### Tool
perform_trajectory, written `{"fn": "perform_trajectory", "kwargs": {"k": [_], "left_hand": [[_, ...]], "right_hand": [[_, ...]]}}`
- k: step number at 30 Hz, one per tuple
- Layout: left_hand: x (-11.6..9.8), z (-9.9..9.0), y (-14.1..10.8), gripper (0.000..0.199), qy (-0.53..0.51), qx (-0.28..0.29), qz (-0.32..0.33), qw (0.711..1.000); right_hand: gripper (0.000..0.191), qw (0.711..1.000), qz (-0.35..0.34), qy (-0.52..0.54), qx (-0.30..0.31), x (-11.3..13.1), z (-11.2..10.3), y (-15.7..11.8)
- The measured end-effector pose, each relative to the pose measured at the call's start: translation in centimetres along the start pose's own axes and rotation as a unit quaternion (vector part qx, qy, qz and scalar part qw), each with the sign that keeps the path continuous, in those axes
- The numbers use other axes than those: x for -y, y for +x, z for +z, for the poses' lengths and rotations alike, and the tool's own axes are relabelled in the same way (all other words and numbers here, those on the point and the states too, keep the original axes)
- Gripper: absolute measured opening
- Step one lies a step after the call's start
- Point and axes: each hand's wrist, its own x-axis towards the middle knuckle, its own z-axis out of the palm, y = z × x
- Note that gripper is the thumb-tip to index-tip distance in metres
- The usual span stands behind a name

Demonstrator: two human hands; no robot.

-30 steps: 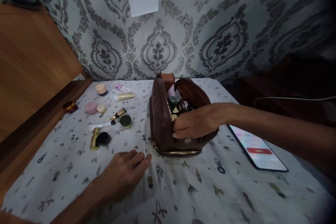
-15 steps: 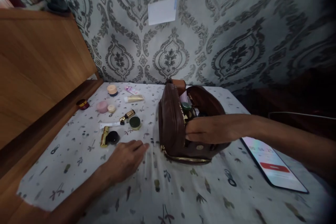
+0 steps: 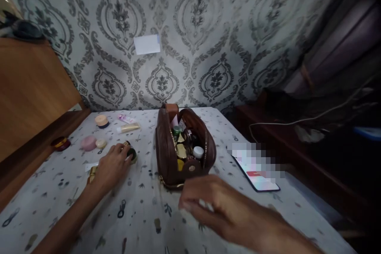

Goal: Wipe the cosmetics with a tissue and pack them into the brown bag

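My left hand [image 3: 114, 165] lies over the group of cosmetics on the left, fingers stretched out. Its fingertips reach the small jar with the dark green lid [image 3: 132, 154], and a gold-and-black tube [image 3: 126, 144] peeks out behind them; whether they grip anything is not clear. A gold lipstick tube [image 3: 92, 174] shows beside the wrist, while the black round item is hidden. The brown makeup bag [image 3: 165, 154] stands unzipped, holding several bottles and a white-capped container [image 3: 198, 152]. In front of it hovers my right hand [image 3: 220, 206], slightly blurred, fingers curved with a gap from the thumb and nothing visible between.
Behind the left hand are a pink jar [image 3: 88, 143], a small cream jar [image 3: 101, 143], a peach-lidded jar [image 3: 101, 121], a cream tube [image 3: 128, 127] and a pink tube [image 3: 126, 119]. A dark red jar [image 3: 60, 143] sits near the wooden panel [image 3: 35, 83]. A phone [image 3: 258, 178] lies right.
My right hand has come out of the bag and toward me. My left hand has moved forward onto the cosmetics. The view has swung to the right, and the bag's contents now show.
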Motion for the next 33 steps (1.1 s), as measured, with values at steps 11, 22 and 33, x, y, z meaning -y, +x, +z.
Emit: {"fn": "perform_trajectory", "kwargs": {"k": [11, 22, 33], "left_hand": [[0.6, 0.6, -2.4, 0.029, -0.01, -0.032, 0.014, 0.999], [14.1, 0.4, 2.4, 0.031, -0.079, -0.1, -0.167, 0.978], [17.1, 1.5, 13.4, 0.043, -0.07, -0.088, -0.216, 0.97]], "right_hand": [[0.026, 0.994, -0.003, 0.076, 0.077, -2.2, 7.9, 1.5], [0.038, 0.935, 0.05, 0.34, 0.088, -1.6, 12.2, 7.6], [0.048, 0.763, 0.077, 0.636, 0.083, -4.2, 16.1, 10.1]]}}
